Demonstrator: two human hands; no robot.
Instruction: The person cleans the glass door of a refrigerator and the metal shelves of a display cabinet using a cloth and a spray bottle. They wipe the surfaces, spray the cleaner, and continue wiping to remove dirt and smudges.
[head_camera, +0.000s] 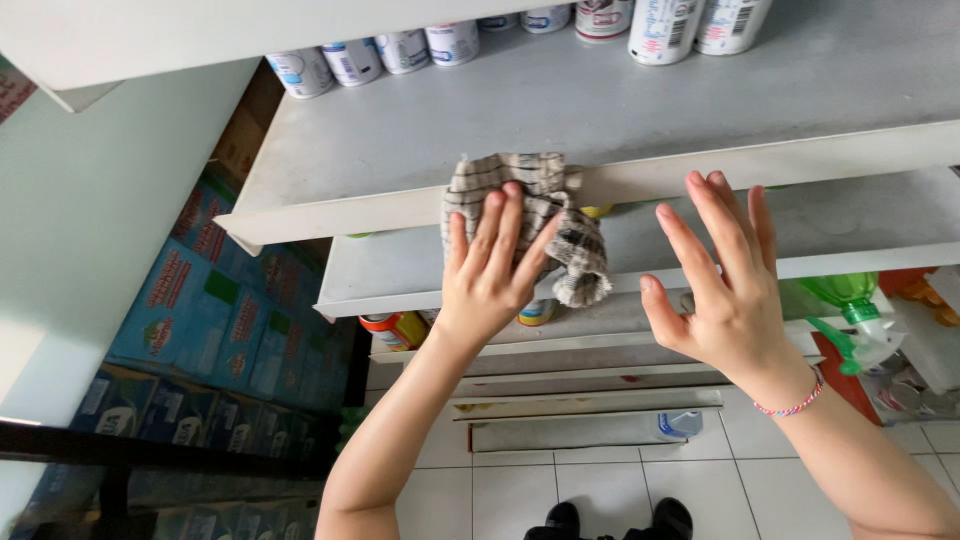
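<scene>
Boxes (215, 320), blue and stacked on the floor, fill the far left of my view, beside a pale wall (110, 220). Moving right, I see my left hand (492, 270) pressed flat against a checked cloth (545, 215), which is bunched up against the front lip of the top shelf (560, 110). The fingers are spread rather than curled, so the hand is open and pinning the cloth with palm and fingers, not clenching it. The cloth sits partly under the fingertips and partly clear of them: its upper fold rides over the shelf edge, and a loose corner hangs down to the right of the hand, over the second shelf (400, 265).

As for progress, I judge the wiping to be under way along that front edge. The top of the shelf looks grey and bare in the middle, with white cans (400, 50) pushed to the back, but I cannot tell from here which stretches have been wiped. The lower shelves would be left, if they are to be done at all.

Further right, my right hand (725, 275) hovers open, fingers together and pointing up, holding nothing; whether it touches the shelf edges behind it I cannot tell. A beaded bracelet (790, 405) circles its wrist. Beyond it stands a green spray bottle (850, 300).
</scene>
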